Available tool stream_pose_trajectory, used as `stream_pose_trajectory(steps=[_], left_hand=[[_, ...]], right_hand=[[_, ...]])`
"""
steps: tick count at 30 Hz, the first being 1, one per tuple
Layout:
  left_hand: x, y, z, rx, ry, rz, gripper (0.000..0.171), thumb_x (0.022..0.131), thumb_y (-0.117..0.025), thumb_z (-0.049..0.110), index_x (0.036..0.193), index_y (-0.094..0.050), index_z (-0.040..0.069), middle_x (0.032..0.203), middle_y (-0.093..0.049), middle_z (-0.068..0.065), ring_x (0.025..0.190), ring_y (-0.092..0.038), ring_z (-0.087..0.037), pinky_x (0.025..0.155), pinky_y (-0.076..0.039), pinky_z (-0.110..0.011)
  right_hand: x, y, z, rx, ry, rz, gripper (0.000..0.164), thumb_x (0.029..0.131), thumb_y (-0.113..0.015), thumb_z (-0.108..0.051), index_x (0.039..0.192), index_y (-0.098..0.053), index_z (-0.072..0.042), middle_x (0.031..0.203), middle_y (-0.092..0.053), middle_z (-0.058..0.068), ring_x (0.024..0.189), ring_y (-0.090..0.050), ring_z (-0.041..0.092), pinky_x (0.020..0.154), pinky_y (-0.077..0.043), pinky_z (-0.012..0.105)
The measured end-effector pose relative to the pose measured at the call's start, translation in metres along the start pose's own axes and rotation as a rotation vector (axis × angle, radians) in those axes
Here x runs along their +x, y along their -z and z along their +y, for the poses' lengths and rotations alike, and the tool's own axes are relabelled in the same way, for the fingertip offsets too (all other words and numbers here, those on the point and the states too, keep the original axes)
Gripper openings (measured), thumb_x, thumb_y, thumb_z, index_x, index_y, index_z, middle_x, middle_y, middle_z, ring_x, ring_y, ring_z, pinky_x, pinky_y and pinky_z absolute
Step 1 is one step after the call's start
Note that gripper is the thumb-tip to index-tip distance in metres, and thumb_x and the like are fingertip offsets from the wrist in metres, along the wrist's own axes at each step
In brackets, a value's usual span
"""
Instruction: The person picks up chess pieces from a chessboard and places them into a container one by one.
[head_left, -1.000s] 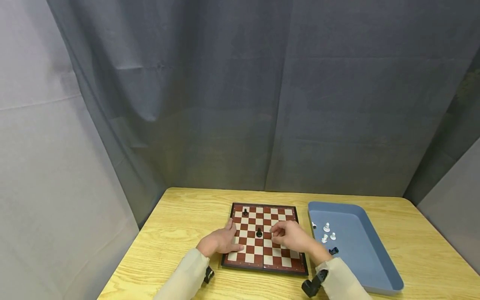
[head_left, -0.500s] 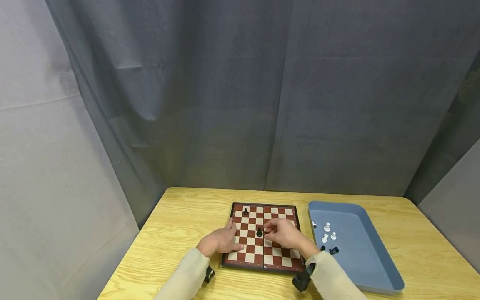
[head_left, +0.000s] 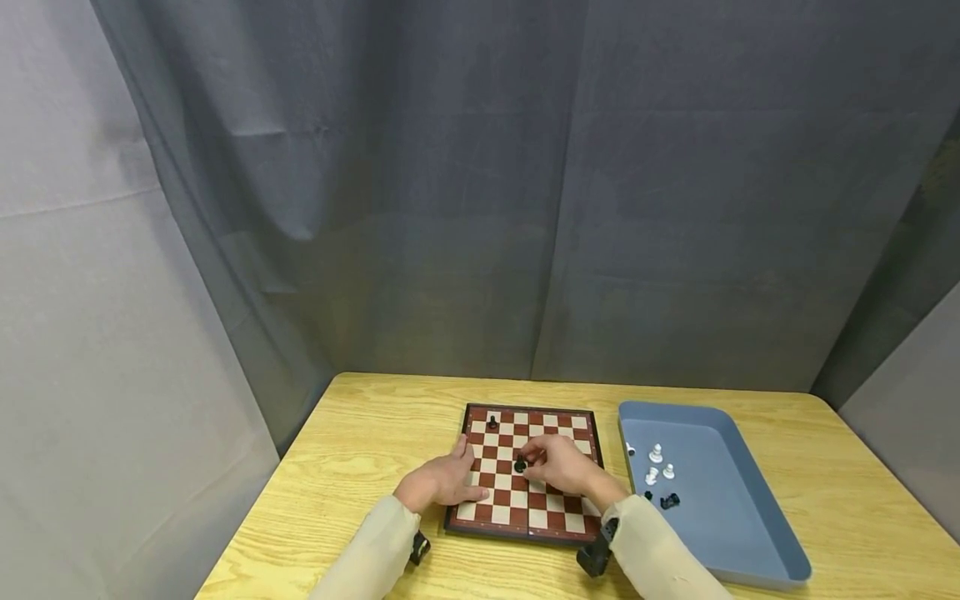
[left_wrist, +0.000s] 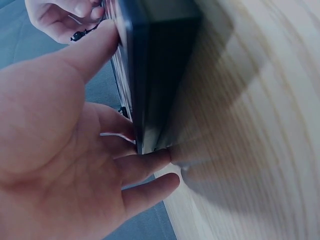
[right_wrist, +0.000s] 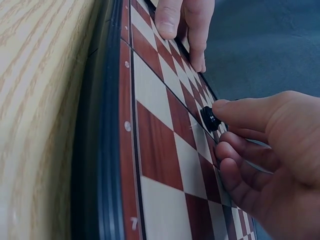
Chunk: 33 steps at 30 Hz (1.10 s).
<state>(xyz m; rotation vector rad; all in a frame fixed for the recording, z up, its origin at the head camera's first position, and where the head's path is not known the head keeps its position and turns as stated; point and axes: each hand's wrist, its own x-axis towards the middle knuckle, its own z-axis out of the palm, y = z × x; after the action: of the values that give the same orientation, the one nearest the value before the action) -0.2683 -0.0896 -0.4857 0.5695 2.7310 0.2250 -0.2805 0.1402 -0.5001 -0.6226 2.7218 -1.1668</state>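
A red-and-white chessboard (head_left: 500,517) with a dark rim lies on the table. My left hand (head_left: 442,482) steadies its left edge; the thumb (left_wrist: 95,50) presses on the playing surface and the other fingers, fairly straight, reach along the edge. Near the middle of the board stands a black chess piece (right_wrist: 210,119). My right hand (head_left: 561,463) pinches this piece between the thumb and fingers, partly covering it in the head view. A second black chess piece (head_left: 492,422) stands upright by the board's far left corner.
Right of the board is a blue-grey tray (head_left: 738,525). Several white chess pieces (head_left: 656,454) and black chess pieces (head_left: 670,501) are in its left part. Grey curtains (head_left: 450,250) hang behind the wooden table (head_left: 375,417).
My right hand has moved left across the board, from the right half to the black chess piece near the middle, and its fingers have come onto it. The left hand has stayed in place.
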Motion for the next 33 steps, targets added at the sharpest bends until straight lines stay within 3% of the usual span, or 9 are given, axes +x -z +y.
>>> stream_pose_trajectory(steps=[16,26,33], left_hand=[[0.0024,-0.0017,-0.0009,0.011,-0.002,-0.008,0.09,0.09,-0.052,0.058,0.149,-0.02,-0.002,0.156,-0.007,-0.018,0.125,-0.045,-0.029,0.094,-0.043,-0.036],[0.0028,-0.0015,-0.0009,0.016,-0.008,-0.01,0.088,0.091,-0.052,0.057,0.15,-0.02,-0.001,0.156,-0.008,-0.018,0.123,-0.048,-0.028,0.093,-0.043,-0.036],[0.0014,-0.0008,-0.0008,0.005,0.007,-0.016,0.089,0.09,-0.051,0.058,0.15,-0.019,0.0,0.157,-0.007,-0.016,0.12,-0.05,-0.028,0.089,-0.045,-0.036]], right_hand=[[0.0071,-0.0039,0.0063,-0.047,0.042,-0.044,0.028,0.083,-0.074,-0.013,0.11,-0.068,-0.006,0.093,-0.062,0.0,0.081,-0.057,0.013,0.069,-0.047,0.035],[0.0061,-0.0052,0.0052,-0.118,0.078,-0.051,0.012,0.087,-0.07,-0.012,0.098,-0.068,-0.009,0.081,-0.056,-0.005,0.071,-0.051,0.01,0.064,-0.043,0.032],[0.0028,-0.0014,0.0041,-0.146,0.114,-0.042,0.009,0.087,-0.069,-0.013,0.095,-0.068,-0.009,0.08,-0.056,-0.007,0.07,-0.051,0.009,0.062,-0.044,0.031]])
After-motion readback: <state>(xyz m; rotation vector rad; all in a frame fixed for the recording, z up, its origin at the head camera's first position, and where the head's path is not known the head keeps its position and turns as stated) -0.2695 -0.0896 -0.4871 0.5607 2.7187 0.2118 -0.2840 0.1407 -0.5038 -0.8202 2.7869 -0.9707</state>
